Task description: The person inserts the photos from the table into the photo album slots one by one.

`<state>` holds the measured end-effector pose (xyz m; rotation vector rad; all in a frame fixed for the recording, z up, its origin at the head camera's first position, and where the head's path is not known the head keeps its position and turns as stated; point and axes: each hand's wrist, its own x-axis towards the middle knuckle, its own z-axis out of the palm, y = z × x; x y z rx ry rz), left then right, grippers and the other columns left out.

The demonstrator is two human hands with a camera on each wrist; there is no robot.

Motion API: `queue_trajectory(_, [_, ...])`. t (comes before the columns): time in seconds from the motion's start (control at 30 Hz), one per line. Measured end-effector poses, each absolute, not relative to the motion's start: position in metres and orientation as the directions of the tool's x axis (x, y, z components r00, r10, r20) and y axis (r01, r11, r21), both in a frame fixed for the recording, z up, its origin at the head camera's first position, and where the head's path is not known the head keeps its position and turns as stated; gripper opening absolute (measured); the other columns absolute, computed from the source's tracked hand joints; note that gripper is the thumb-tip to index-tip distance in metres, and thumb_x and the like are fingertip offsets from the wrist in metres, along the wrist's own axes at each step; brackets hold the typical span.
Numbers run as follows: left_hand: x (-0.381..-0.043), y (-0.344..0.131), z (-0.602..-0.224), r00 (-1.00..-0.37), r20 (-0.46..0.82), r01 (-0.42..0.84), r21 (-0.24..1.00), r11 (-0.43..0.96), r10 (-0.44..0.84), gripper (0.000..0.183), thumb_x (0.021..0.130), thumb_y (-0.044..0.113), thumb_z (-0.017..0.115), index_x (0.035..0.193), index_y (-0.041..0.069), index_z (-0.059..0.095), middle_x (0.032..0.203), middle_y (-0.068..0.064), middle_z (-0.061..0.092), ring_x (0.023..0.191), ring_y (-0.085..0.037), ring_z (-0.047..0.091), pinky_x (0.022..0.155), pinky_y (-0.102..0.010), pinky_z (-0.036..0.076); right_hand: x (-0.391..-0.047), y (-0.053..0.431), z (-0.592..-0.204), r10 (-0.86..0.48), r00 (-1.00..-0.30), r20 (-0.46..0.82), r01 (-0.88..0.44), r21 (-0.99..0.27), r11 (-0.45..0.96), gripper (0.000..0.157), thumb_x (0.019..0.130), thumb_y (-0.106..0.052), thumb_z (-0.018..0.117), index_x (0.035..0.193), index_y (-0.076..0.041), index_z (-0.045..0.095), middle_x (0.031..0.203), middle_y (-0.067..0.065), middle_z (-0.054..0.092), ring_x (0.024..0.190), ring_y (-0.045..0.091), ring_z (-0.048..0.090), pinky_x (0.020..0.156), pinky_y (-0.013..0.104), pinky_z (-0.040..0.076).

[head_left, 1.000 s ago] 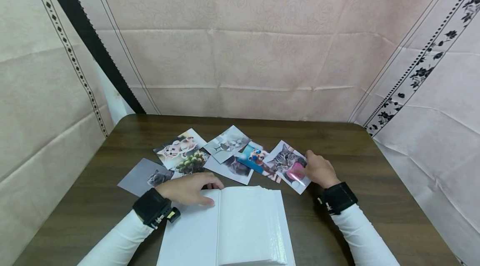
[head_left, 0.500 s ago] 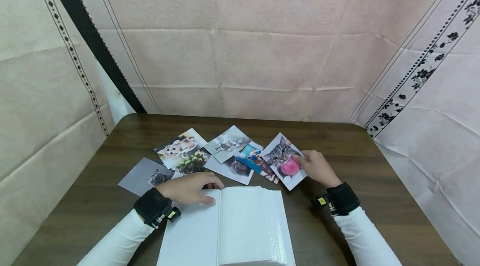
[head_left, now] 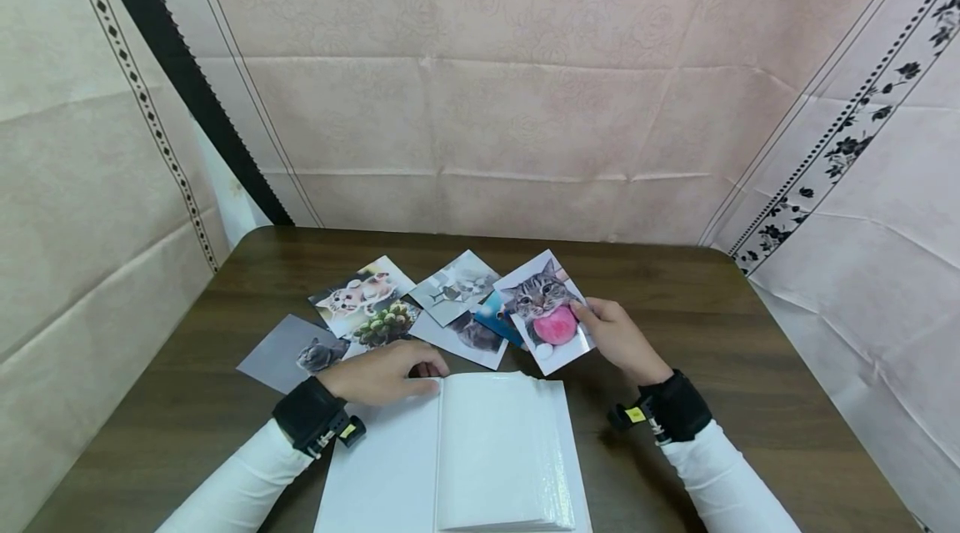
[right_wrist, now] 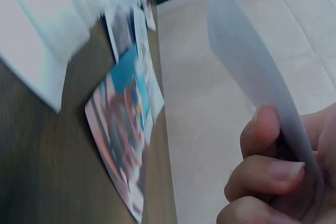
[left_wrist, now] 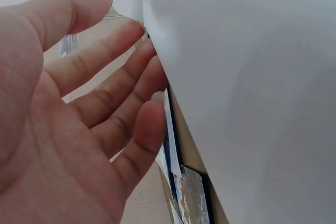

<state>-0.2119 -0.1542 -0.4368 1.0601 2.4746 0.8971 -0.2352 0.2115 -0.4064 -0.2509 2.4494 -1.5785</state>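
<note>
Pinching the cat photo (head_left: 546,309) by its right edge w/ right hand (head_left: 617,339), lifting it clear above the table (head_left: 750,366), just beyond the open album (head_left: 480,458). Left hand (head_left: 382,374) is lying flat, fingers relaxed, pressing album's left page. Other photos (head_left: 375,308) are lying spread beyond the album.

Dark wood table (head_left: 750,366) – pink rose-patterned cloth walls (head_left: 525,99) behind
</note>
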Motion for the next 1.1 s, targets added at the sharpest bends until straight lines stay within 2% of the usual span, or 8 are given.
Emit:
queue_trajectory(0.13, [-0.212,-0.151,-0.435,-0.689,0.054,0.583,0.634,0.508,0.723,0.019,0.096,0.025,0.057,0.111,0.018,0.066,0.101,0.011,0.06,0.089,-0.006,0.055,0.078,-0.025,0.049,-0.228,0.203,-0.406,-0.285,-0.953,-0.105,-0.014,-0.922,0.387,0.055,0.103,-0.042,0.035,0.136,0.0,0.047,0.109,0.015,0.066,0.091,0.023,0.063,0.081,0.034,0.049])
queue_trajectory(0.27, [-0.212,-0.147,-0.433,-0.715,0.156,0.602,0.633,0.486,0.681,0.018,0.097,0.024,0.056,0.108,0.016,0.067,0.099,0.009,0.063,0.085,-0.005,0.056,0.072,-0.025,0.049,-0.222,0.196,-0.408,-0.324,-0.941,-0.096,-0.027,-0.934,0.356,0.056,0.104,-0.04,0.032,0.141,0.001,0.041,0.115,0.018,0.062,0.094,0.022,0.06,0.081,0.033,0.048])
queue_trajectory(0.4, [-0.211,-0.143,-0.429,-0.744,0.197,0.576,0.673,0.464,0.638,0.02,0.097,0.026,0.055,0.108,0.014,0.066,0.096,0.002,0.067,0.079,-0.007,0.056,0.067,-0.025,0.049,-0.218,0.188,-0.409,-0.359,-0.93,-0.083,-0.042,-0.944,0.327,0.056,0.104,-0.04,0.032,0.14,0.002,0.041,0.114,0.018,0.063,0.093,0.022,0.061,0.082,0.04,0.049])
queue_trajectory(0.53, [-0.21,-0.139,-0.428,-0.751,0.197,0.551,0.712,0.435,0.63,0.022,0.097,0.029,0.055,0.109,0.014,0.066,0.094,0.0,0.068,0.077,-0.009,0.056,0.065,-0.027,0.048,-0.213,0.181,-0.409,-0.369,-0.926,-0.081,-0.047,-0.945,0.324,0.055,0.103,-0.042,0.034,0.139,0.0,0.044,0.107,0.015,0.065,0.086,0.023,0.061,0.076,0.043,0.049])
queue_trajectory(0.77, [-0.206,-0.135,-0.426,-0.741,0.229,0.558,0.734,0.388,0.632,0.021,0.097,0.026,0.055,0.11,0.017,0.068,0.094,0.005,0.07,0.077,-0.009,0.056,0.065,-0.026,0.048,-0.209,0.175,-0.407,-0.398,-0.915,-0.074,-0.06,-0.948,0.314,0.053,0.103,-0.041,0.035,0.136,-0.001,0.046,0.092,0.012,0.063,0.078,0.031,0.058,0.059,0.032,0.042])
queue_trajectory(0.83, [-0.204,-0.134,-0.425,-0.743,0.237,0.559,0.734,0.387,0.625,0.02,0.097,0.026,0.056,0.113,0.019,0.065,0.097,0.004,0.07,0.077,-0.009,0.056,0.064,-0.026,0.047,-0.208,0.174,-0.407,-0.401,-0.913,-0.071,-0.061,-0.95,0.306,0.053,0.103,-0.042,0.036,0.134,0.0,0.047,0.093,0.013,0.062,0.078,0.03,0.058,0.06,0.032,0.042])
queue_trajectory(0.9, [-0.203,-0.133,-0.425,-0.747,0.238,0.551,0.744,0.377,0.621,0.023,0.097,0.027,0.055,0.118,0.021,0.06,0.102,0.002,0.07,0.079,-0.009,0.057,0.064,-0.027,0.046,-0.206,0.173,-0.407,-0.403,-0.912,-0.074,-0.056,-0.951,0.304,0.054,0.102,-0.043,0.036,0.135,0.0,0.046,0.099,0.014,0.061,0.081,0.026,0.06,0.066,0.034,0.047])
queue_trajectory(1.1, [-0.2,-0.131,-0.426,-0.746,0.236,0.53,0.776,0.341,0.623,0.046,0.097,0.032,0.054,0.142,0.029,0.044,0.12,-0.001,0.067,0.081,-0.013,0.057,0.066,-0.029,0.047,-0.203,0.169,-0.409,-0.395,-0.914,-0.091,-0.039,-0.95,0.31,0.057,0.102,-0.044,0.036,0.141,-0.003,0.043,0.116,0.017,0.053,0.094,0.023,0.06,0.081,0.041,0.051])
